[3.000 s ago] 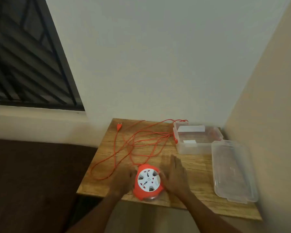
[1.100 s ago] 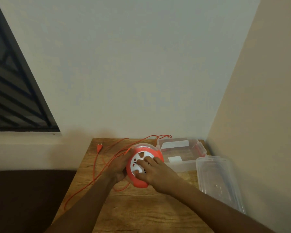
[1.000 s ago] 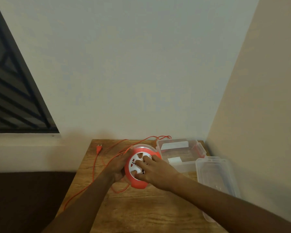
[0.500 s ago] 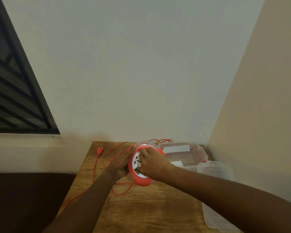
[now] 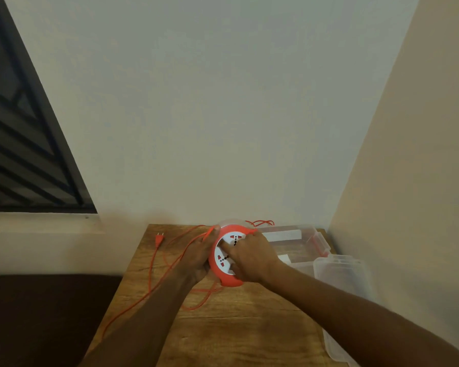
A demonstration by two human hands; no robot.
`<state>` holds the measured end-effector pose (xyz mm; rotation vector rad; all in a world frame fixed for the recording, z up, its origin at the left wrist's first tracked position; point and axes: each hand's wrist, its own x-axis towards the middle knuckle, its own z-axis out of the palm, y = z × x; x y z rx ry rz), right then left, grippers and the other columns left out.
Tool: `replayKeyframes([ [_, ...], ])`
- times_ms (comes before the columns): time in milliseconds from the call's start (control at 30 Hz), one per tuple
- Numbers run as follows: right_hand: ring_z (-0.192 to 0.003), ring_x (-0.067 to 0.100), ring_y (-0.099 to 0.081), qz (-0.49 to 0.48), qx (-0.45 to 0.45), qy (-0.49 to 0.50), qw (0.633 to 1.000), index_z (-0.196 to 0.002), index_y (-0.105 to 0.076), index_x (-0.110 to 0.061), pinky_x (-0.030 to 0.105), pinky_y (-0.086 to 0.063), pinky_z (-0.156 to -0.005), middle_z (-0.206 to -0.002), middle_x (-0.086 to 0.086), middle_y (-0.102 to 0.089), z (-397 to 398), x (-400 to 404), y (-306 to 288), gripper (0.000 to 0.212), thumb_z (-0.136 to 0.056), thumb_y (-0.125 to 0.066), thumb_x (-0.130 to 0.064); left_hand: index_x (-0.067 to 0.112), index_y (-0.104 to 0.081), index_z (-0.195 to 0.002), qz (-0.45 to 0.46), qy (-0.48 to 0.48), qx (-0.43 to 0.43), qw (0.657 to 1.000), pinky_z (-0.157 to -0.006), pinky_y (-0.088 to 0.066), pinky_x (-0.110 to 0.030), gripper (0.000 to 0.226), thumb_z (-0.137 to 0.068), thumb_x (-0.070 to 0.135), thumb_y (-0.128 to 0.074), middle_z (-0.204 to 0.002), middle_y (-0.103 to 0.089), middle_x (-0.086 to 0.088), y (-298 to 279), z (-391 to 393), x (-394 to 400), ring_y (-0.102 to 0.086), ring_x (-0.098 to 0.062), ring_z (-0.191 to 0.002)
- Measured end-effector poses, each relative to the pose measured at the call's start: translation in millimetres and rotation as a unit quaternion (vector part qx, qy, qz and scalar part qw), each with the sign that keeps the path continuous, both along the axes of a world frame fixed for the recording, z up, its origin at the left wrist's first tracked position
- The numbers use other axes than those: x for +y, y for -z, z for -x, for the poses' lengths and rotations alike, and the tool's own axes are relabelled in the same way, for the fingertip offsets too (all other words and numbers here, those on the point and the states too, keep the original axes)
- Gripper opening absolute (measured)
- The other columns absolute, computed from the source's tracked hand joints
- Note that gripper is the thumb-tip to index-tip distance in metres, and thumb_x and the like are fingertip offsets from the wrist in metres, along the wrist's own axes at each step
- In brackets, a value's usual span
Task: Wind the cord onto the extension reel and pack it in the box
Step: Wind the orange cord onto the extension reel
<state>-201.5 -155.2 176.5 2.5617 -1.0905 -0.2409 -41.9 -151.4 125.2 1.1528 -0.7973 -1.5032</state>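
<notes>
The orange extension reel (image 5: 224, 277) with its white socket face is tilted up on edge above the wooden table (image 5: 239, 329). My left hand (image 5: 196, 258) grips its left rim from behind. My right hand (image 5: 252, 256) lies over the white socket face, fingers pressed on it. Loose orange cord (image 5: 154, 276) trails left across the table to its plug (image 5: 158, 238), with a loop under the reel and a bit behind it. The clear plastic box (image 5: 297, 242) stands open just right of the reel.
The box's clear lid (image 5: 341, 274) lies at the table's right edge against the beige side wall. A white wall rises right behind the table. A dark window grille is at the upper left, and dark floor lies left of the table.
The reel was lifted off the table front and tipped on edge. Over the last second my right hand has turned on the socket face, and less cord lies loose on the table.
</notes>
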Motion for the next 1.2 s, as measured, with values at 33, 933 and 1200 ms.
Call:
replayKeyframes([
  [33, -0.119, 0.034, -0.058, -0.023, -0.054, 0.035, 0.998, -0.152, -0.026, -0.026, 0.051, -0.042, -0.102, -0.14, 0.01, -0.056, -1.4, 4.1, 3.9, 0.075, -0.09, -0.059, -0.052, 0.006, -0.073, -0.12, 0.002, -0.009, 0.0, 1.0, -0.078, -0.065, -0.047, 0.061, -0.081, 0.053, -0.069, -0.11, -0.079, -0.019, 2.3, -0.3, -0.3, -0.077, -0.034, -0.093],
  [933, -0.109, 0.037, -0.062, 0.021, 0.133, -0.273, 0.953, -0.13, -0.06, -0.032, 0.044, -0.06, -0.071, -0.151, 0.017, -0.037, 0.0, -1.8, -20.9, 0.055, -0.08, -0.081, -0.026, -0.004, -0.061, -0.135, -0.006, 0.012, -0.017, 1.0, -0.091, -0.059, -0.053, 0.071, -0.087, 0.047, -0.068, -0.134, -0.064, -0.032, -5.9, -40.4, 8.3, -0.067, -0.043, -0.11],
  [1200, -0.096, 0.04, -0.064, 0.033, 0.189, -0.281, 0.94, -0.141, -0.04, -0.032, 0.043, -0.059, -0.063, -0.134, 0.02, -0.049, -5.6, -15.1, -28.9, 0.086, -0.07, -0.087, -0.036, 0.003, -0.065, -0.133, -0.004, 0.057, -0.005, 0.998, -0.086, -0.062, -0.048, 0.06, -0.089, 0.044, -0.064, -0.133, -0.065, -0.03, -9.5, -36.5, 10.9, -0.066, -0.044, -0.113],
])
